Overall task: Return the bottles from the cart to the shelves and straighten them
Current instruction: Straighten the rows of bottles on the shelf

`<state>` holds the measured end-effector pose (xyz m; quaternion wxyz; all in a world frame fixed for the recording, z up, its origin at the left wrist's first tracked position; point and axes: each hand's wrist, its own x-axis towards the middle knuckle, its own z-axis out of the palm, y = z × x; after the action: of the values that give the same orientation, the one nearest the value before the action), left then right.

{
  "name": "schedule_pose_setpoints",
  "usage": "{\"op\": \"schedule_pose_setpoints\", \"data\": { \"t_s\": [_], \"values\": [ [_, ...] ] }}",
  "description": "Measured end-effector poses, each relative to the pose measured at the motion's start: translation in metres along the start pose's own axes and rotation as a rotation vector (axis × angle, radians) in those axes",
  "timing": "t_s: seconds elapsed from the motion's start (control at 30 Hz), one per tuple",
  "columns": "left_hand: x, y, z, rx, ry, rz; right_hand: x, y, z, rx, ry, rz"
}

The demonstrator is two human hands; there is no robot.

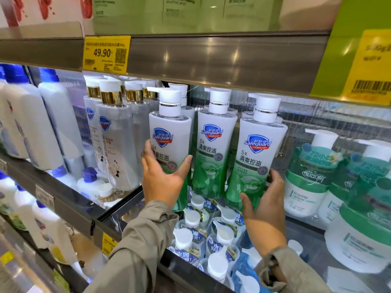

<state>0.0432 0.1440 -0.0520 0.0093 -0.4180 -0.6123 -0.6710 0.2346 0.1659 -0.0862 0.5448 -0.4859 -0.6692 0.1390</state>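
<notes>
Three green-and-white Safeguard pump bottles stand side by side at the front of the middle shelf. My left hand (163, 180) grips the left bottle (170, 134) around its lower half. My right hand (264, 206) wraps the base of the right bottle (259, 153). The middle bottle (213, 153) stands untouched between them. More bottles of the same kind stand behind, mostly hidden. All three labels face forward and the bottles are upright.
Clear gold-collared Safeguard bottles (115, 134) stand to the left, teal-green pump bottles (311, 172) to the right. White pump bottles (213, 235) fill the shelf below. The upper shelf edge (211, 58) with a yellow 49.90 price tag (104, 53) hangs close above the pumps.
</notes>
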Motion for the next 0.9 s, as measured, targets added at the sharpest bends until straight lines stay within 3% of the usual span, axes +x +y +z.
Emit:
{"op": "schedule_pose_setpoints", "data": {
  "t_s": [0.23,0.43,0.73,0.9],
  "values": [
    [0.004,-0.002,0.000,-0.039,-0.029,-0.057,-0.001,-0.001,-0.003,-0.019,-0.006,0.033],
    [0.009,-0.001,-0.001,0.009,-0.060,-0.078,-0.007,-0.005,-0.007,-0.001,-0.105,0.120],
    [-0.001,0.021,-0.029,0.250,-0.315,-0.271,-0.025,-0.039,-0.040,0.011,-0.259,0.252],
    [-0.036,0.033,-0.071,0.273,-0.349,-0.231,-0.040,-0.054,-0.057,-0.012,-0.384,0.222]
  ]
}}
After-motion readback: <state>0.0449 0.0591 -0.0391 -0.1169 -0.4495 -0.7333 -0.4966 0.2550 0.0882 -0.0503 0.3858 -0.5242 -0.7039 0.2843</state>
